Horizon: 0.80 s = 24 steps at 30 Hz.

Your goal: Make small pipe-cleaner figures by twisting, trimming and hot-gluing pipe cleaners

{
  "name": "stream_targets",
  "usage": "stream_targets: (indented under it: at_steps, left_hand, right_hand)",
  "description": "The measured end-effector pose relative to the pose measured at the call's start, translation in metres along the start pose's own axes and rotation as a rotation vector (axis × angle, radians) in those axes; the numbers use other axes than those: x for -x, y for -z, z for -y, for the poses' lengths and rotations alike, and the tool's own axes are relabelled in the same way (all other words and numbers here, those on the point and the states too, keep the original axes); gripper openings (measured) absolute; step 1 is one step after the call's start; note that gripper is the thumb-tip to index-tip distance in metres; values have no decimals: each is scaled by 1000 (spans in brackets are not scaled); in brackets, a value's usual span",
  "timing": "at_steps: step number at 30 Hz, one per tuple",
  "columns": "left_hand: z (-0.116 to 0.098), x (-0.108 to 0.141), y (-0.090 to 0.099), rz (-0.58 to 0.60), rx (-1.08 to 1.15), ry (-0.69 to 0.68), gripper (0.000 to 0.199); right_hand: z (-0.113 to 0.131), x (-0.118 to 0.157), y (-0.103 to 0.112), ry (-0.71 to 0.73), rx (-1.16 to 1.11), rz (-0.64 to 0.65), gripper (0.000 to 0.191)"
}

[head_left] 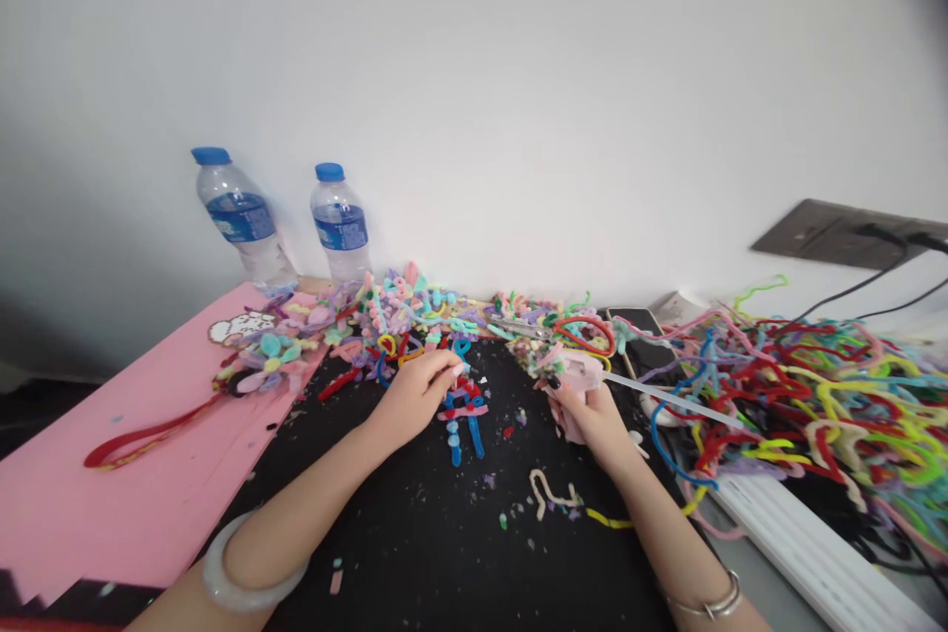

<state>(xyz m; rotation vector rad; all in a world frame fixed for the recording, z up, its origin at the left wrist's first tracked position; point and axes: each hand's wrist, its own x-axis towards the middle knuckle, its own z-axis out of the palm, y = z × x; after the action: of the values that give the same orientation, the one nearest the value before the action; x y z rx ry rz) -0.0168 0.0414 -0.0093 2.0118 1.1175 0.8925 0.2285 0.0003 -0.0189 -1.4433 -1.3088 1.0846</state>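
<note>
On the black mat (415,533) lies a small figure (465,412) of bent blue, red and pink fuzzy stems. My left hand (424,389) is at its upper left edge, thumb and fingers pinched together; whatever is between the fingertips is too small to make out. My right hand (585,415) is wrapped round a pale pink glue gun (579,373), with a translucent glue stick (671,400) running out of its back to the right. The gun's tip points left, near a clump of stems.
Two water bottles (342,227) lean against the wall. A pink board (148,504) holds a fuzzy flower (273,355) with a red strap. At right are a phone (646,341), tangled stems (829,385), a white power strip (815,553) and a wall socket (822,232). Stem pieces pile along the back.
</note>
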Motion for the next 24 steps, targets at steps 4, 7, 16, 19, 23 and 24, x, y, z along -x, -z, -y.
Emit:
stream_targets:
  at_steps: [4,7,16,19,23,24]
  left_hand:
    - [-5,1,11,185,-142,-142,22]
    - [-10,4,14,288,-262,-178,23]
    - [-21,14,8,354,-498,-253,22]
    - [-19,14,5,366,-511,-262,21]
    - [-17,14,0,345,-532,-276,20]
    - [-17,13,-2,334,-538,-277,20]
  right_hand:
    - [-6,-4,1,-2,14,-10,34]
    - [-7,-5,2,2,25,-4,33]
    - [-8,-6,4,8,45,-3,34]
    - [-8,-6,4,9,42,0,34]
    - [-9,-6,3,9,35,11,34]
    - [-9,-6,3,9,34,12,34]
